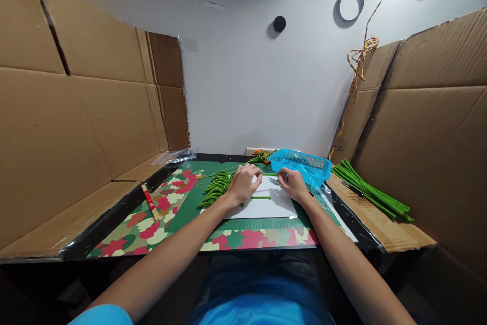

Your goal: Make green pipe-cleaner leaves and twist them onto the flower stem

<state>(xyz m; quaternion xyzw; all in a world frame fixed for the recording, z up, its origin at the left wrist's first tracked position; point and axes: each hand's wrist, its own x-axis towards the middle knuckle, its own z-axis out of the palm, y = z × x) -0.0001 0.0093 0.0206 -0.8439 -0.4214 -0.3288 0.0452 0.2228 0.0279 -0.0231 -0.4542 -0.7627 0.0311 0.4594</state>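
Rows of curled green pieces (215,189), seemingly finished, line the left edge of the white sheet (266,209); straight stems (373,190) well right of it look untouched. Over it, I see left hand (245,181) and right hand (293,183) apparently pinching a thin green stem (270,174).

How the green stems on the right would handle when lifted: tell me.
The green stems look light, being so thin. They probably stay fairly straight, as they lie uncurled. They may splay, since the ends look uneven.

Stem (262,197) on sheet (262,210); basket (315,176) behind; stem bundle (380,196) right of basket.
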